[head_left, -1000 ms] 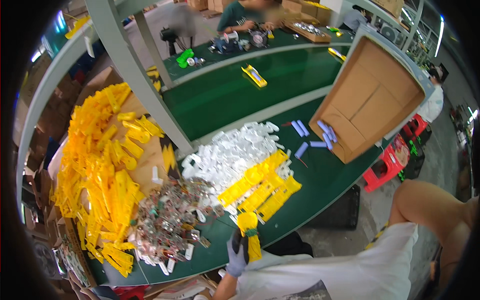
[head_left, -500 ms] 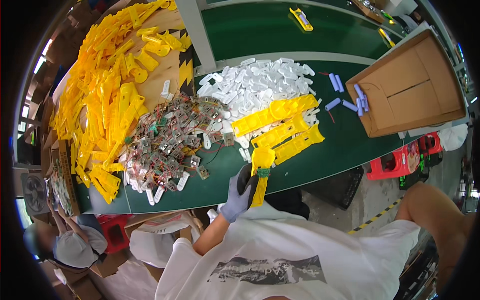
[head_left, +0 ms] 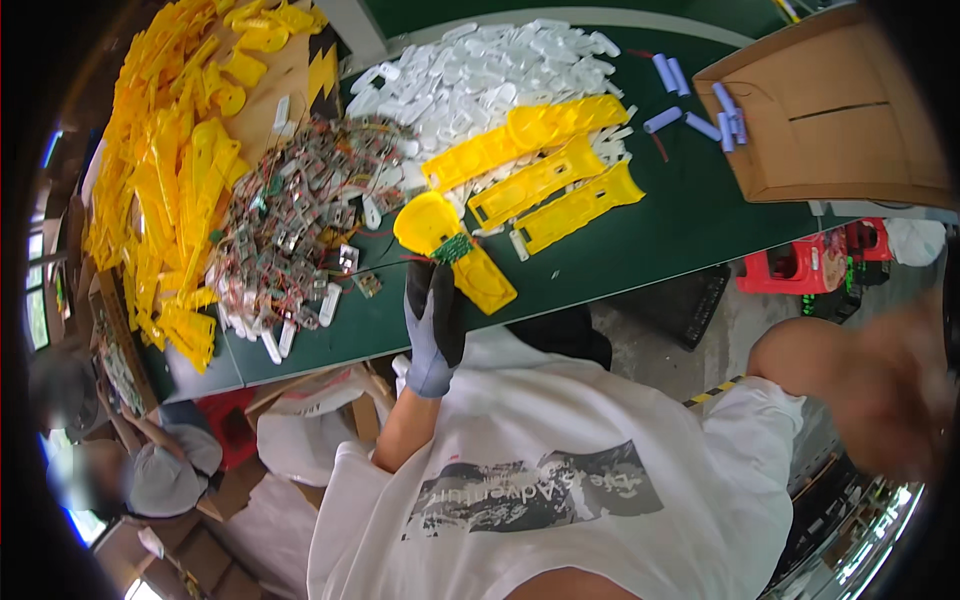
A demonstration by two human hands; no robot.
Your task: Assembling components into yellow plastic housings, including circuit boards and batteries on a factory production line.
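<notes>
My left hand [head_left: 435, 320], in a grey and black glove, is closed on a yellow plastic shell [head_left: 487, 283] with a round, cupped end. A small green circuit board [head_left: 453, 249] lies across the shell's middle, by the gloved fingertips. Just beyond, three more yellow shells [head_left: 540, 188] rest side by side, open face up, at the near edge of a heap of small white plastic pieces [head_left: 480, 85]. Far to the right, away from the table, my right hand [head_left: 905, 375] is raised; motion smears its fingers.
Wired metal-and-board parts [head_left: 290, 210] are heaped left of my left hand. A large mound of yellow shells [head_left: 165, 170] lies beyond them. Purple cylindrical cells [head_left: 663, 120] sit by an open cardboard box [head_left: 830, 150]. Red stools [head_left: 790, 258] stand below; another person [head_left: 170, 470] sits at lower left.
My left hand has moved left and slightly away from me, tilting the yellow shell so its cupped end points up-left. My right arm has shifted and blurred. The whole view has tilted down.
</notes>
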